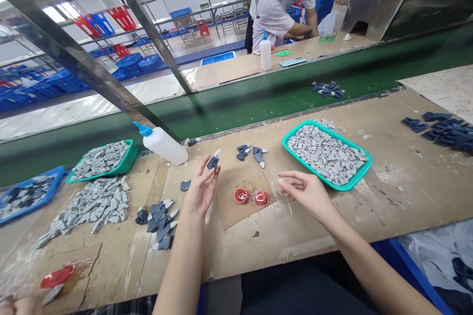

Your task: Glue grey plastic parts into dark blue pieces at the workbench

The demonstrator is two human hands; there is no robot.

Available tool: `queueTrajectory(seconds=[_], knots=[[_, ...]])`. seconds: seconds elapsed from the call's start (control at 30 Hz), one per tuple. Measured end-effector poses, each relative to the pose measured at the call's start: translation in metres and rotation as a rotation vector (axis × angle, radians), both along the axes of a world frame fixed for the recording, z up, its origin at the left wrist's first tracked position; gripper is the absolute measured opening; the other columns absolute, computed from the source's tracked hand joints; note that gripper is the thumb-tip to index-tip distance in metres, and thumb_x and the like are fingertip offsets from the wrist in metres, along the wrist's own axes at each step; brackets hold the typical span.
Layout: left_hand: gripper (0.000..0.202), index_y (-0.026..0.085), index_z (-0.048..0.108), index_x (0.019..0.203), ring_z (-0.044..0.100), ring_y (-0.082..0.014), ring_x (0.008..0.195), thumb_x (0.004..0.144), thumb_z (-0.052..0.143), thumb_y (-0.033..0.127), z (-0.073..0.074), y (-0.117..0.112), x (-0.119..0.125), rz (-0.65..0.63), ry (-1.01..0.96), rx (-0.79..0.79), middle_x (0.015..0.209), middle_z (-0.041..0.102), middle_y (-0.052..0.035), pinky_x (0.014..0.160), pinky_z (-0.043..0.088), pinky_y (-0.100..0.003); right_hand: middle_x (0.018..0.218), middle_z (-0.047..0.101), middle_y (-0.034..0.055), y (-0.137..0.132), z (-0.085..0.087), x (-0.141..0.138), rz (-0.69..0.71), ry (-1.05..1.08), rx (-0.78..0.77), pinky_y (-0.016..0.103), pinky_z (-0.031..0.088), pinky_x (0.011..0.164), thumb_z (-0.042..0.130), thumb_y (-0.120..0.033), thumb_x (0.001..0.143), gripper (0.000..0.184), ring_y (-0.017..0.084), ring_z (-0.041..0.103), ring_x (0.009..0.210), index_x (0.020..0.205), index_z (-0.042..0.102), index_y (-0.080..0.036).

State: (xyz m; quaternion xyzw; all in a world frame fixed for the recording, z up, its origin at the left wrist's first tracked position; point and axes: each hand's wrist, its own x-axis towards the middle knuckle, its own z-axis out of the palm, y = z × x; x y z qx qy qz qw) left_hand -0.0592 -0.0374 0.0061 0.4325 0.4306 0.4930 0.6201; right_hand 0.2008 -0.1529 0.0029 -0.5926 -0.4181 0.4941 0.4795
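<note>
My left hand is raised over the worktable and pinches a small dark blue part with a grey tip between its fingertips. My right hand hovers low to the right, fingers loosely apart and holding nothing, close to the teal tray filled with small grey pieces. Between the hands lie two small red caps on a brown cardboard sheet. Three joined blue-and-grey parts lie just beyond that sheet.
A white squeeze bottle with a blue nozzle lies on its side at left. Joined parts, loose grey pieces, another teal tray and a blue tray sit left. Dark blue parts lie far right. Across the green conveyor a person works.
</note>
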Motion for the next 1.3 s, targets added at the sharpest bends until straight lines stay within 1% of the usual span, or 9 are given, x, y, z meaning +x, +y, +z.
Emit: queueTrajectory(seconds=[0.07,0.13,0.27,0.47,0.6,0.8,0.97,1.1,1.3], knots=[[0.046,0.021,0.059,0.12,0.063,-0.0096,0.098,0.081,0.046,0.002,0.008,-0.021,0.0,0.049,-0.417,-0.235,0.103,0.066,-0.0076,0.084,0.05,-0.016,0.072,0.072,0.0072,-0.001,-0.006,-0.011,0.019,0.061,-0.054,0.028,0.051,0.058,0.067,-0.039,0.075,0.032,0.018,0.066,0.063,0.095,0.063,-0.014],[0.044,0.016,0.059,0.117,0.062,-0.0094,0.101,0.084,0.035,-0.001,0.015,-0.038,0.0,0.078,-0.666,-0.352,0.101,0.066,-0.0101,0.082,0.052,-0.014,0.073,0.072,0.0083,0.0,-0.012,-0.019,0.042,0.092,-0.097,0.029,0.052,0.059,0.069,-0.04,0.072,0.032,0.019,0.067,0.064,0.089,0.064,-0.014],[0.034,0.008,0.059,0.11,0.061,-0.0127,0.103,0.088,0.033,0.006,0.021,-0.054,0.0,0.198,-0.823,-0.415,0.099,0.066,-0.0136,0.079,0.055,-0.017,0.075,0.072,0.0094,-0.001,-0.022,-0.029,0.091,0.098,-0.109,0.032,0.052,0.062,0.071,-0.042,0.071,0.032,0.021,0.068,0.069,0.086,0.068,-0.014],[0.016,0.016,0.065,0.082,0.066,-0.0089,0.086,0.089,0.05,0.017,0.01,-0.058,-0.001,0.349,-0.531,-0.368,0.082,0.067,-0.0029,0.073,0.054,-0.014,0.067,0.07,0.0072,0.0,-0.028,-0.039,0.092,0.078,-0.086,0.028,0.048,0.055,0.071,-0.043,0.071,0.03,0.019,0.064,0.062,0.078,0.067,-0.015],[0.026,0.018,0.068,0.09,0.061,-0.0086,0.071,0.079,0.063,0.041,0.005,-0.065,-0.004,0.348,-0.231,-0.182,0.076,0.06,0.0002,0.063,0.053,-0.018,0.065,0.069,0.0065,0.002,-0.031,-0.043,0.106,0.066,-0.097,0.027,0.046,0.053,0.071,-0.042,0.071,0.028,0.017,0.063,0.06,0.076,0.067,-0.014],[0.033,0.014,0.07,0.101,0.058,-0.0101,0.074,0.074,0.069,0.034,0.008,-0.078,-0.008,0.349,-0.055,-0.106,0.082,0.062,-0.0025,0.065,0.049,-0.019,0.066,0.069,0.0061,0.001,-0.028,-0.042,0.121,0.094,-0.105,0.026,0.046,0.055,0.072,-0.044,0.07,0.03,0.017,0.064,0.061,0.076,0.066,-0.015],[0.035,0.021,0.066,0.109,0.062,-0.0127,0.087,0.076,0.069,0.028,0.009,-0.091,0.002,0.31,-0.008,-0.071,0.098,0.068,-0.0041,0.082,0.046,-0.024,0.073,0.072,0.0074,-0.001,-0.011,-0.034,0.134,0.194,-0.157,0.026,0.047,0.059,0.073,-0.047,0.069,0.034,0.017,0.066,0.067,0.079,0.065,-0.015],[0.024,0.022,0.066,0.102,0.059,-0.0197,0.105,0.082,0.062,0.034,0.007,-0.103,0.019,0.2,-0.095,-0.101,0.109,0.067,-0.0073,0.09,0.045,-0.033,0.077,0.072,0.0072,-0.003,0.01,-0.028,0.143,0.278,-0.143,0.025,0.045,0.059,0.073,-0.045,0.07,0.037,0.015,0.064,0.066,0.09,0.063,-0.015],[0.026,0.02,0.068,0.103,0.059,-0.0194,0.107,0.078,0.067,0.028,-0.001,-0.115,0.047,0.152,0.009,-0.078,0.109,0.068,-0.0069,0.097,0.041,-0.031,0.074,0.069,0.0021,-0.007,0.036,-0.031,0.179,0.343,-0.088,0.024,0.045,0.058,0.074,-0.042,0.071,0.037,0.013,0.061,0.064,0.095,0.058,-0.019]])
